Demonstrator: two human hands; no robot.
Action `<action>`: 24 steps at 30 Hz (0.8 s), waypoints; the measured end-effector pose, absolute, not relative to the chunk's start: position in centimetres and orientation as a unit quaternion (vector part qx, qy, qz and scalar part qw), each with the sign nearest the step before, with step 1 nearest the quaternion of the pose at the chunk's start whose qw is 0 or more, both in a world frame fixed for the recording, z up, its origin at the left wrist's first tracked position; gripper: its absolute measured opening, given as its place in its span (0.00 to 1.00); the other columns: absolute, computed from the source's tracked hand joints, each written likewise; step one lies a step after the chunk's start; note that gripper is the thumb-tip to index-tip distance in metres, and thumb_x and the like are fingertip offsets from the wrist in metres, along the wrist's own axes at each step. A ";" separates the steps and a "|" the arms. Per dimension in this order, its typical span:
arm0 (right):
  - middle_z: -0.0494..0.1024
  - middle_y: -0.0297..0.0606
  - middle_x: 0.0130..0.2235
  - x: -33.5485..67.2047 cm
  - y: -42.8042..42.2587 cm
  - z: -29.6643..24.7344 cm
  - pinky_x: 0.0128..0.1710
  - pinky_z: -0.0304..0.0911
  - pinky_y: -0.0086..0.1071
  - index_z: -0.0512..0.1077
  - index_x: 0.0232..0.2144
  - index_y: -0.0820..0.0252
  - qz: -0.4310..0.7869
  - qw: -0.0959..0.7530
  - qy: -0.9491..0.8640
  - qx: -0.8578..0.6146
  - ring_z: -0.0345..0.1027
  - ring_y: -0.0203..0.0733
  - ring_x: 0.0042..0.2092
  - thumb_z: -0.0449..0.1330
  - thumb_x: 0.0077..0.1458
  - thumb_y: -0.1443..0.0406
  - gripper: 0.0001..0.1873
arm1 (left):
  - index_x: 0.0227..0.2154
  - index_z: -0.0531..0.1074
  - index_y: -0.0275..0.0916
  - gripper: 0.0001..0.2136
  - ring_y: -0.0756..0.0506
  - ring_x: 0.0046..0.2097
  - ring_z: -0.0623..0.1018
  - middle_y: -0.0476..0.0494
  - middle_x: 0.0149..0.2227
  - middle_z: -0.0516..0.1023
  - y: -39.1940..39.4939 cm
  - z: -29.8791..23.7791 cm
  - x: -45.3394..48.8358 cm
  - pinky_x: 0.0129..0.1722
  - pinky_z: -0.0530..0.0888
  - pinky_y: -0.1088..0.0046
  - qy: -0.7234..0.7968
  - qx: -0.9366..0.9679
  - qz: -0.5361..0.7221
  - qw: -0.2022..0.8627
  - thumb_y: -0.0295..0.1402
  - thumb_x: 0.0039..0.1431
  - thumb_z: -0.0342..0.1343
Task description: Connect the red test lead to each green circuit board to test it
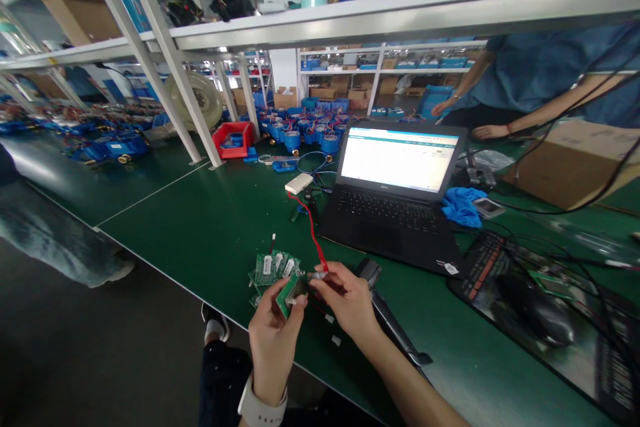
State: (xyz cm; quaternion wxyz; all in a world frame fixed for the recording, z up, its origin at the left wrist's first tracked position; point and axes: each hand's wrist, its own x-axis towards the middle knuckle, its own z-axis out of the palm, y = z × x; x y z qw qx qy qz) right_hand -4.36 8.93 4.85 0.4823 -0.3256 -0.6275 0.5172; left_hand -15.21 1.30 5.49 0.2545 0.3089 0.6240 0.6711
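My left hand point(275, 323) is closed on a green circuit board point(286, 296), which it holds tilted over the bench. At the board's right edge, my right hand point(347, 297) pinches the connector end point(318, 274) of a red cable point(313, 227). Whether the connector touches the board I cannot tell. From there the cable runs up to a small cream-coloured box point(299, 183) by the laptop. Several more circuit boards point(267, 265) with white labels lie in a pile just behind my left hand. Small white pieces point(337, 341) are on the bench below my right hand.
An open laptop point(385, 207) stands behind my right hand. A black handheld tool point(395, 327), possibly a scanner, lies beside my right forearm, with a mouse point(537, 310) further right. Blue meter bodies point(300, 130) and a red bin point(233, 140) stand behind. A person point(540, 87) is across the bench.
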 end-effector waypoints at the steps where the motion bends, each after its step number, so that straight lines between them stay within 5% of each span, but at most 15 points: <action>1: 0.81 0.32 0.32 -4.4 8.9 4.9 0.29 0.69 0.25 0.72 0.37 0.56 0.519 0.482 -0.626 -0.326 0.76 0.38 0.32 0.63 0.52 0.64 0.08 | 0.41 0.72 0.36 0.20 0.42 0.39 0.80 0.38 0.38 0.79 1.3 5.5 -15.2 0.42 0.77 0.67 0.625 0.309 0.670 0.254 0.40 0.45 0.64; 19: 0.80 0.34 0.32 -4.4 8.2 5.4 0.32 0.70 0.28 0.70 0.36 0.56 0.454 0.471 -0.680 -0.330 0.76 0.40 0.33 0.60 0.54 0.64 0.06 | 0.44 0.70 0.39 0.16 0.43 0.40 0.79 0.40 0.42 0.77 1.2 5.0 -15.6 0.40 0.79 0.67 0.650 0.353 0.635 0.223 0.40 0.54 0.59; 24: 0.80 0.37 0.35 -4.5 8.1 5.6 0.35 0.72 0.31 0.68 0.38 0.57 0.474 0.481 -0.648 -0.353 0.77 0.41 0.35 0.59 0.55 0.61 0.09 | 0.41 0.69 0.35 0.18 0.43 0.36 0.80 0.41 0.39 0.77 2.0 5.4 -16.1 0.36 0.81 0.67 0.599 0.269 0.692 0.300 0.40 0.51 0.62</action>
